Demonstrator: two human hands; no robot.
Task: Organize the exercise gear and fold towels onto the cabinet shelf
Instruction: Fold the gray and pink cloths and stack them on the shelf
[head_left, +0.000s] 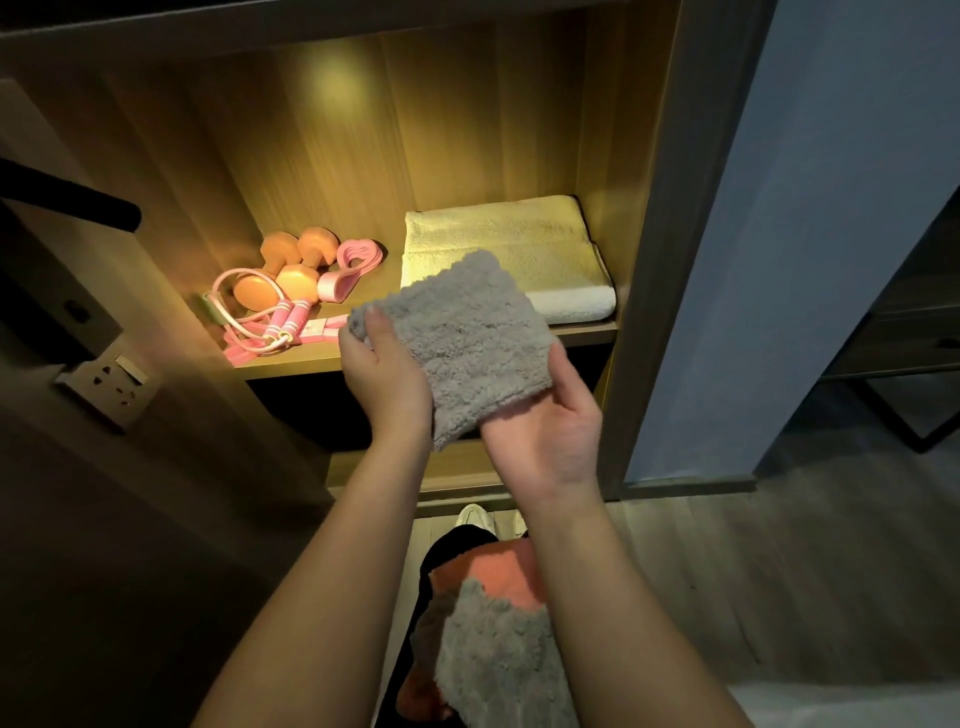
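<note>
Holding the grey towel (457, 343) just near of the shelf (291, 366) edge: the left hand (384, 369) pinches its far-left corner, thumb on top, while the right hand (545, 441) lies flat, palm up, beneath its near-right end. The white towel (509, 244) lies just far and right of the grip — nearer the right hand. Grey towel: folded, near-square, no marked long axis, fluffy pile.

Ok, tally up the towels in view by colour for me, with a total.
Grey: 2, the held grey towel and the lower grey towel
White: 1, the white towel on the shelf
Coral: 1, the coral towel
Total: 4
</note>
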